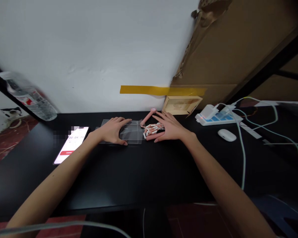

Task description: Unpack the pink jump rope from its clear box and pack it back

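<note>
Head: two hands (111,130), one beaded rope (152,129), two pink handles (148,117).

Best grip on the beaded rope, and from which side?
Probably mid-bundle on the beaded rope, from above and the right, where the right hand curves around it. The segments bunch closely there; the far pink handle angles away, so gripping that alone would likely leave the rest trailing.

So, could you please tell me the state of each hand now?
Left hand: open, spread over the clear plastic case.
Right hand: open, curved about the beaded rope; grip unclear.
</note>
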Tool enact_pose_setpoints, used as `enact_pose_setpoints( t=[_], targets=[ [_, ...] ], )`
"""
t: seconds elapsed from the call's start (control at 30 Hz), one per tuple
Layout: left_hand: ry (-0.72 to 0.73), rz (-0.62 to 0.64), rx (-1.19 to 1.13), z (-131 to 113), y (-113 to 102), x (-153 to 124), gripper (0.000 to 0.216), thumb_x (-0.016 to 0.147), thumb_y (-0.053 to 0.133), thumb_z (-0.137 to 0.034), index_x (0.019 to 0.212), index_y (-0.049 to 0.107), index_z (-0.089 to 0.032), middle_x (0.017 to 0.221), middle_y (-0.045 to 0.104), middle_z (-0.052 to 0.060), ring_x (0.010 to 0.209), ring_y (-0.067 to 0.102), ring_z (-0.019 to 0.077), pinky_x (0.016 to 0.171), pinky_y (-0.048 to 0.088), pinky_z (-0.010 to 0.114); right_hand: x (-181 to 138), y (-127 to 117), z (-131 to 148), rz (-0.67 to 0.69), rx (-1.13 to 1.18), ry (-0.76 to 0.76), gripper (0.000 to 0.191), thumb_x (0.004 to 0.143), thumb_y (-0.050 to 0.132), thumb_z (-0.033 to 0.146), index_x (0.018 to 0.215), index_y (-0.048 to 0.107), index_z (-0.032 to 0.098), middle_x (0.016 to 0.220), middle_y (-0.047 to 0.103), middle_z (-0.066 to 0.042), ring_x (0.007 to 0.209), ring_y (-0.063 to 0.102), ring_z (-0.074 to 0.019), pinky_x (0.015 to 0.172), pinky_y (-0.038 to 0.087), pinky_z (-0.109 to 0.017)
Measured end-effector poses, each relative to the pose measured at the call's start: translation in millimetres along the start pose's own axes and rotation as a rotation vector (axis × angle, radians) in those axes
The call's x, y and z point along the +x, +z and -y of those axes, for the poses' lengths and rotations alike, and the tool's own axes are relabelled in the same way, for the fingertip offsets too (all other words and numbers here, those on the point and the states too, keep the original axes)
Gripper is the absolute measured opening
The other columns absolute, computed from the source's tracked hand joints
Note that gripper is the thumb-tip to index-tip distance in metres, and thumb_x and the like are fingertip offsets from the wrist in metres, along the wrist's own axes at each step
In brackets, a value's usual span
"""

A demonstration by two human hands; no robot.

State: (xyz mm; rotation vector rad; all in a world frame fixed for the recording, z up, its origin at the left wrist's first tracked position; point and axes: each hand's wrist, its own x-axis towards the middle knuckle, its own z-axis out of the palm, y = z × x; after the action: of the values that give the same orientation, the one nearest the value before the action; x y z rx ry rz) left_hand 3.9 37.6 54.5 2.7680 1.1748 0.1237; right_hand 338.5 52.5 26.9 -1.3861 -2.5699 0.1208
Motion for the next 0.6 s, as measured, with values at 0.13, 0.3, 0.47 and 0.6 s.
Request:
enact_pose_setpoints(
  t=[0.13, 0.3, 0.47, 0.6],
  targets=[
    [0.011, -0.012, -0.007, 1, 1, -1, 0.114, 0.063, 0.077, -0.066, 0.155, 0.033, -0.015, 0.139, 0.050, 0.019, 0.123, 0.051, 0.0372, 0.106, 0.037, 0.049, 19, 2, -6, 0.115, 0.047, -0.120, 0.141, 0.044, 0.083, 0.076, 0.161, 0.024, 0.023, 0.168, 0.019, -0.013, 0.153, 0.010, -0.0450, 0.122, 0.017, -0.062],
    [-0.004, 0.003, -0.017, 1, -1, -1, 0.113, 0.062, 0.077, -0.067, 0.155, 0.034, -0.017, 0.138, 0.050, 0.017, 0.121, 0.052, 0.0379, 0.104, 0.039, 0.050, 39, -7, 2, 0.197, 0.021, -0.213, 0.128, 0.045, 0.084, 0.074, 0.154, 0.040, 0.026, 0.160, 0.039, -0.011, 0.149, 0.023, -0.0454, 0.119, 0.024, -0.061],
    [0.016, -0.009, -0.021, 1, -1, -2, 0.110, 0.063, 0.076, -0.067, 0.153, 0.036, -0.019, 0.138, 0.050, 0.017, 0.123, 0.050, 0.0374, 0.105, 0.039, 0.049, 38, -17, 12, 0.157, -0.029, -0.205, 0.095, 0.054, 0.081, 0.074, 0.134, 0.064, 0.026, 0.129, 0.065, -0.012, 0.124, 0.055, -0.0417, 0.106, 0.042, -0.057],
    [0.016, -0.008, -0.013, 1, 0, -2, 0.111, 0.063, 0.076, -0.067, 0.154, 0.036, -0.017, 0.138, 0.050, 0.018, 0.124, 0.050, 0.0376, 0.106, 0.038, 0.049, 22, -10, 11, 0.140, -0.035, -0.065, 0.099, 0.065, 0.073, 0.076, 0.144, 0.053, 0.020, 0.135, 0.060, -0.017, 0.118, 0.059, -0.0395, 0.100, 0.047, -0.053]
  ],
)
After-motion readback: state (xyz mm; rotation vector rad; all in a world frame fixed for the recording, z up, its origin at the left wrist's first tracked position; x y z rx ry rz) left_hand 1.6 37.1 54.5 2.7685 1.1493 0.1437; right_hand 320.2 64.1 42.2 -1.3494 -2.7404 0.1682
